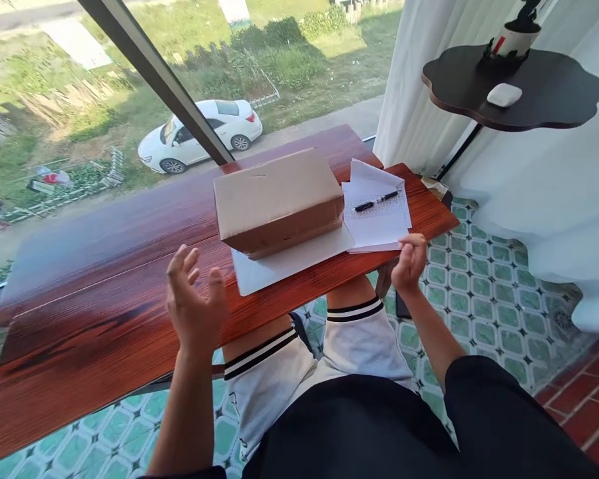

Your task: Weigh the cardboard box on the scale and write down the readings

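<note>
A closed brown cardboard box [279, 199] rests on a flat pale grey slab [289, 261] that looks like a shut laptop. To its right lie white papers [377, 226], some covered in handwriting, with a black pen [377, 201] on top. My left hand [194, 299] is raised left of the box, fingers apart and slightly bent, holding nothing. At the front right corner of the papers, my right hand [410, 263] is closed with its fingertips pinched. Whether a sheet's edge is between those fingers I cannot make out.
The glossy red-brown wooden table [104, 319] runs along a window. A dark scalloped side table [554, 86] at the right bears a potted plant [512, 41] and a small white case [504, 95]. White curtains [544, 213] hang nearby. Outside stands a white car [199, 136].
</note>
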The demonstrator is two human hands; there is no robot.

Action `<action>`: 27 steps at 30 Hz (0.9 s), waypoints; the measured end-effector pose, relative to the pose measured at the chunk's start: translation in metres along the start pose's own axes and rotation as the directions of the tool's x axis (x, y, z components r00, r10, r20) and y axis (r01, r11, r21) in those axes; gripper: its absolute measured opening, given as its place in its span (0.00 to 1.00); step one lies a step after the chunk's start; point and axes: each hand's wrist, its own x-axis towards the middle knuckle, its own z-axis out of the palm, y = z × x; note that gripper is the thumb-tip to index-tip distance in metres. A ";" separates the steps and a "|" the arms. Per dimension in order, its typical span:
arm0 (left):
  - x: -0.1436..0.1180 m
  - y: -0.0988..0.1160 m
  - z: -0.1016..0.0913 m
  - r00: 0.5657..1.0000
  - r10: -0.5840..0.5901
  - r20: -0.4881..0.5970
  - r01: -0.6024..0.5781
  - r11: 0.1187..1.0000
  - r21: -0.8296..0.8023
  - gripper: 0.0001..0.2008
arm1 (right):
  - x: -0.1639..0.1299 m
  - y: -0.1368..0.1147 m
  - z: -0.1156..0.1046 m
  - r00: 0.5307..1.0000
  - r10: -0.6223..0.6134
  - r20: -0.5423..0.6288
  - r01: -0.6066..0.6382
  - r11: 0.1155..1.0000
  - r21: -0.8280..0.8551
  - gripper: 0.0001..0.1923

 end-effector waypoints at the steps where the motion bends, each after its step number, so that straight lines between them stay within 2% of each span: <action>1: -0.004 -0.006 -0.006 1.000 -0.019 -0.014 0.019 1.000 0.021 0.33 | -0.015 0.017 -0.013 0.994 0.094 -0.058 -0.098 0.994 -0.056 0.19; 3: -0.013 -0.015 -0.017 0.995 -0.091 -0.034 0.094 0.992 0.083 0.34 | -0.046 0.054 -0.038 0.967 0.236 -0.091 -0.248 0.957 -0.151 0.21; 5: -0.024 -0.021 -0.027 0.991 -0.134 -0.001 0.133 0.981 0.141 0.35 | -0.079 0.091 -0.061 0.920 0.387 -0.058 -0.388 0.883 -0.264 0.21; 8: -0.040 -0.022 -0.036 0.975 -0.215 0.065 0.192 0.948 0.253 0.36 | -0.130 0.143 -0.091 0.814 0.581 -0.015 -0.533 0.735 -0.419 0.20; 10: -0.047 -0.021 -0.037 0.969 -0.231 0.089 0.195 0.935 0.296 0.35 | -0.166 0.171 -0.107 0.712 0.702 0.005 -0.600 0.613 -0.514 0.17; 13: -0.053 -0.021 -0.031 0.976 -0.209 0.061 0.180 0.930 0.319 0.32 | -0.221 0.200 -0.125 0.498 0.866 0.036 -0.657 0.405 -0.636 0.16; 15: -0.053 -0.022 -0.026 0.981 -0.194 0.026 0.176 0.930 0.324 0.30 | -0.255 0.211 -0.132 0.364 0.931 0.003 -0.655 0.258 -0.710 0.20; 17: -0.052 -0.022 -0.023 0.984 -0.179 0.012 0.167 0.937 0.308 0.28 | -0.282 0.218 -0.132 0.284 0.957 -0.066 -0.631 0.135 -0.764 0.27; 19: -0.052 -0.021 -0.022 0.986 -0.169 0.007 0.160 0.944 0.290 0.25 | -0.298 0.223 -0.127 0.265 0.957 -0.120 -0.596 0.065 -0.801 0.35; 21: -0.052 -0.020 -0.023 0.987 -0.160 0.009 0.150 0.945 0.290 0.23 | -0.303 0.230 -0.117 0.289 0.947 -0.139 -0.559 0.048 -0.828 0.41; 25: -0.054 -0.018 -0.024 0.991 -0.128 0.031 0.112 0.943 0.313 0.21 | -0.296 0.244 -0.093 0.359 0.931 -0.063 -0.485 0.128 -0.865 0.49; 27: -0.054 -0.017 -0.023 0.992 -0.119 0.035 0.102 0.941 0.324 0.19 | -0.295 0.248 -0.083 0.365 0.931 -0.007 -0.455 0.171 -0.874 0.52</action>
